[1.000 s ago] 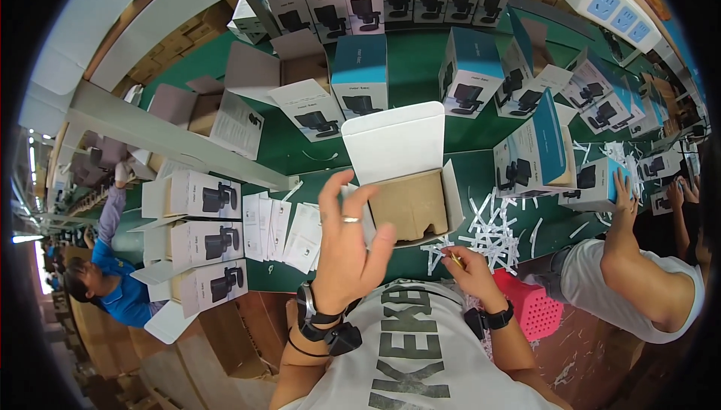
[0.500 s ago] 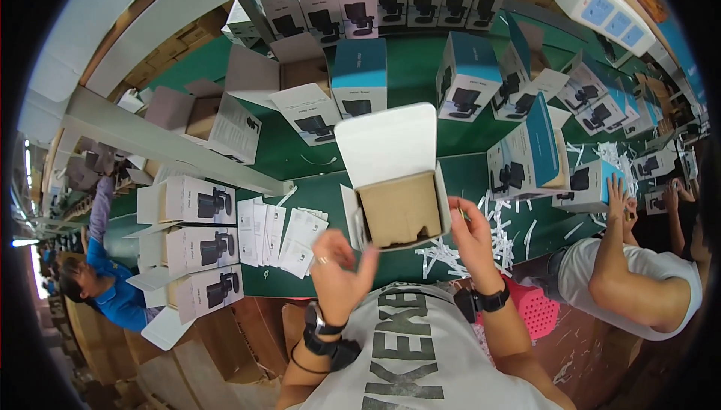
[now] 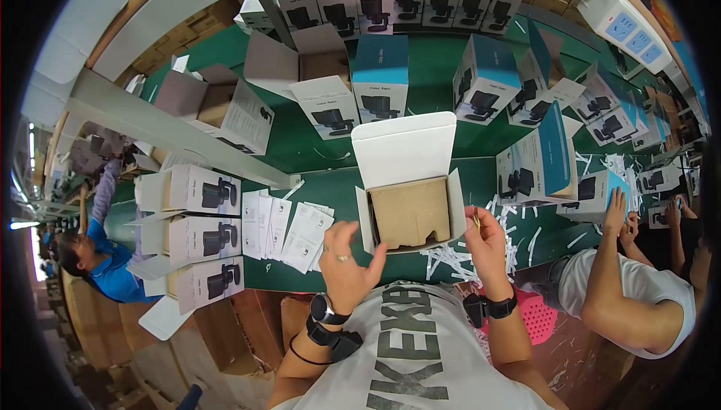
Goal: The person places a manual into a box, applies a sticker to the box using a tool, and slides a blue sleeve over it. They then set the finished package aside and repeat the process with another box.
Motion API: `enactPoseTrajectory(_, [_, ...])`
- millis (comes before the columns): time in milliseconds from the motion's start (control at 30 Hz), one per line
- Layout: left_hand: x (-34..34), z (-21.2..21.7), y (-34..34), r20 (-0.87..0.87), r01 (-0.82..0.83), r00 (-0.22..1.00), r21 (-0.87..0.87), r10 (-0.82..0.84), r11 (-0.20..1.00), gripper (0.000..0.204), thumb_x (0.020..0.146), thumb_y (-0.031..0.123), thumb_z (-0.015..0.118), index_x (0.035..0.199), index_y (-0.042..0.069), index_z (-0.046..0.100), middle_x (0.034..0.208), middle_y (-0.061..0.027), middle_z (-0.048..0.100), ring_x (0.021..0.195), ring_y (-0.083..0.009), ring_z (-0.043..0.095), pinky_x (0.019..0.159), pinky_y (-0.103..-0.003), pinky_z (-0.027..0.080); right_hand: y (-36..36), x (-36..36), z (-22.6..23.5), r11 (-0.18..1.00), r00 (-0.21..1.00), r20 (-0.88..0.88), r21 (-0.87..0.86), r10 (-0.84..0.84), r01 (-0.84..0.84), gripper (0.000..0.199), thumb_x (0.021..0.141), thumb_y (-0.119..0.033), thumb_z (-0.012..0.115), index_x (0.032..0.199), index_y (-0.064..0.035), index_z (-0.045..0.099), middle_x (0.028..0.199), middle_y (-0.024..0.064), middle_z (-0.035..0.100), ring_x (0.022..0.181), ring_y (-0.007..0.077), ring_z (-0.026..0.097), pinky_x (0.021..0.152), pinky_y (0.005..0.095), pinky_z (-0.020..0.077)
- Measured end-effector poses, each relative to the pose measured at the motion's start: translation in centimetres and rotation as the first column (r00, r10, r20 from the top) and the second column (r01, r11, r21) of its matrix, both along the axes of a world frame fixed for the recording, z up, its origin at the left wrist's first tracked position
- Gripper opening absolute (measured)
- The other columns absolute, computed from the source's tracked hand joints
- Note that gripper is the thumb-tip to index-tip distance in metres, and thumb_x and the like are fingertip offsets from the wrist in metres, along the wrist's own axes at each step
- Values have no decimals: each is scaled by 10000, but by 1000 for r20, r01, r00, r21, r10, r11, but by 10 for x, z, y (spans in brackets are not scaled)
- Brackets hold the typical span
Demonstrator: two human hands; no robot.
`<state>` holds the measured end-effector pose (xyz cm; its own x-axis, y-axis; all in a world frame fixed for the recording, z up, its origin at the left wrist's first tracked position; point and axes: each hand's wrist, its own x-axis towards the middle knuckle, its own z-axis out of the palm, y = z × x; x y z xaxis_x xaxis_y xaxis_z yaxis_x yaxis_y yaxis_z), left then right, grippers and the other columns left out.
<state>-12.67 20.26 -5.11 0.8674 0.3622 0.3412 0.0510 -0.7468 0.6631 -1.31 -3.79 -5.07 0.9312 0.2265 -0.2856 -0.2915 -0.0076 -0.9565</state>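
An open white carton (image 3: 405,147) stands on the table right in front of me, its lid flap raised at the far side. Brown cardboard (image 3: 411,211) with a torn-looking notched near edge lies inside it. My left hand (image 3: 350,267) is at the carton's near left corner, fingers apart and the thumb stretched toward the wall; whether it touches is unclear. By the near right corner, my right hand (image 3: 488,248) pinches a small thin yellowish thing (image 3: 476,219), too small to name. Left of the carton lie white printed leaflets (image 3: 304,233).
Open printed boxes (image 3: 206,239) stand at the left; more boxes (image 3: 379,72) line the far side. White paper strips (image 3: 518,230) litter the green table (image 3: 330,192). A co-worker (image 3: 638,290) handles a box at right; another person (image 3: 113,260) is far left. A pink perforated stool (image 3: 539,318) stands below.
The whole view has shifted, so the table and boxes sit slightly farther right. My hands stay beside the carton, the left still spread, the right still pinching. The person at far left has moved.
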Motion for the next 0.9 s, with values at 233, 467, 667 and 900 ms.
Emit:
enactPoseTrajectory(233, [46, 11, -25, -30, 349, 936, 187, -350, 918, 988, 757, 251, 900, 1576, 12, 402, 1576, -252, 424, 1441, -397, 448, 1155, -507, 392, 26, -10, -24, 965, 930, 367, -245, 9, 87, 273, 1000, -158, 719, 1222, -12, 657, 894, -23, 633, 764, 86, 584, 646, 219, 460])
enactPoseTrajectory(467, [54, 2, -41, -291, 473, 877, 388, -382, 791, 962, 779, 318, 865, 1576, 27, 412, 1650, -225, 363, 1529, -405, 351, 1241, -547, 271, -9, 20, -4, 859, 822, 509, -510, 255, 50, 293, 926, -186, 788, 1145, -12, 702, 961, 111, 703, 826, 231, 676, 700, 303, 522])
enactPoseTrajectory(667, [54, 28, -30, -217, 494, 866, 227, -451, 839, 977, 789, 294, 868, 1583, 2, 380, 1660, -249, 326, 1540, -406, 321, 1247, -562, 245, -10, 26, 5, 833, 851, 461, -551, 251, 53, 440, 870, -241, 831, 1223, -19, 690, 1095, 152, 703, 968, 300, 710, 762, 368, 557])
enactPoseTrajectory(900, [20, -28, -24, 104, 134, 990, -415, -100, 900, 849, 925, 160, 767, 1617, 5, 300, 1595, -207, 432, 1470, -344, 432, 1202, -492, 345, 8, -8, 12, 909, 840, 477, -415, 258, -43, 638, 832, -121, 847, 1388, -8, 556, 1260, 105, 583, 950, 212, 656, 823, 333, 531])
